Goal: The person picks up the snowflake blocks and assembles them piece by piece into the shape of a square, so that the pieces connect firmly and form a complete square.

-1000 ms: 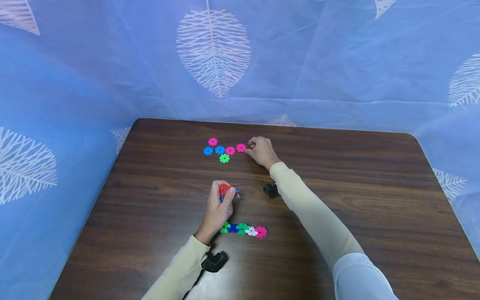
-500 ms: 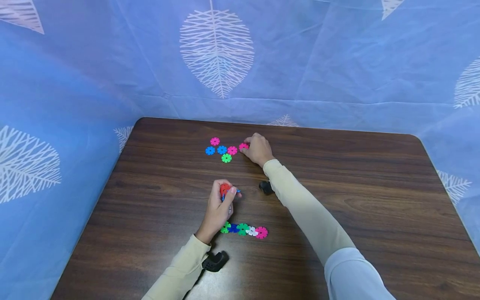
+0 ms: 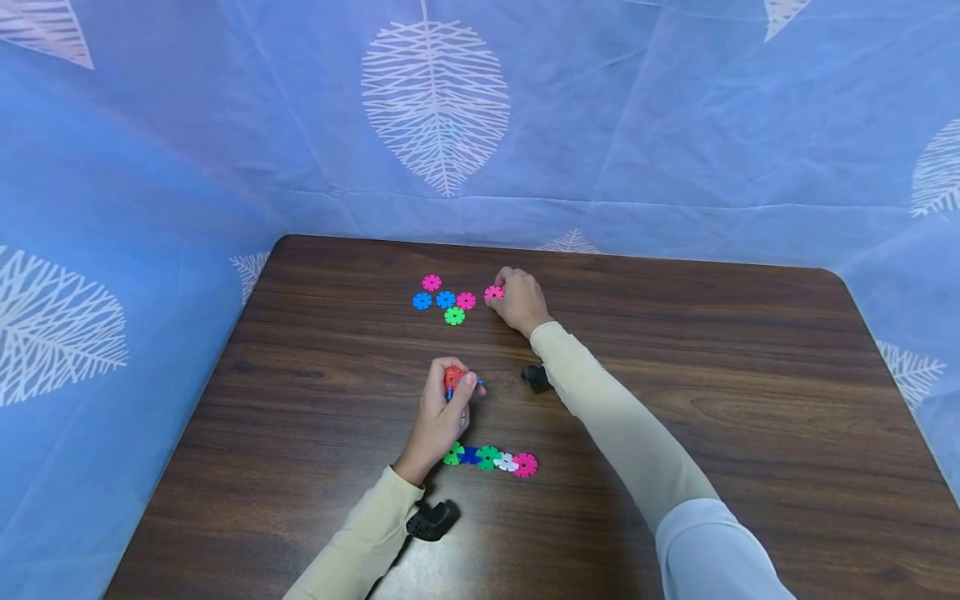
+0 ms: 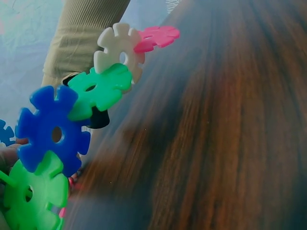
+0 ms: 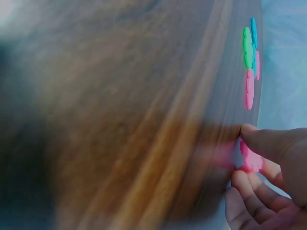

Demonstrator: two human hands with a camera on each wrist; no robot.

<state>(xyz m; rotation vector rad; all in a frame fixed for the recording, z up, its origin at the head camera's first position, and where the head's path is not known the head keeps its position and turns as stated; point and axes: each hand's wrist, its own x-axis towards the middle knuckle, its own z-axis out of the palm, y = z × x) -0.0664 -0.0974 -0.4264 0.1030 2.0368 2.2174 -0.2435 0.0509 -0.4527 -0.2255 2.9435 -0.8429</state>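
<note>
My left hand grips a chain of interlocking plastic snowflake discs. A red disc and a bit of blue show between its thumb and fingers. From there the chain runs out through a light green disc, a dark blue disc, a green disc, a white disc and a pink disc at the end. At the far side of the table, my right hand pinches a loose pink disc between thumb and fingers, tilted up from the wood.
Left of my right hand lie several loose discs: a green one, two blue ones, one of them nearer the hand, and two pink, the closer one beside it. The dark wooden table ends at a blue leaf-patterned cloth.
My right hand has closed on the rightmost pink disc and drawn it slightly right, tilting it up. The left hand keeps its grip on the chain, nearly still.
</note>
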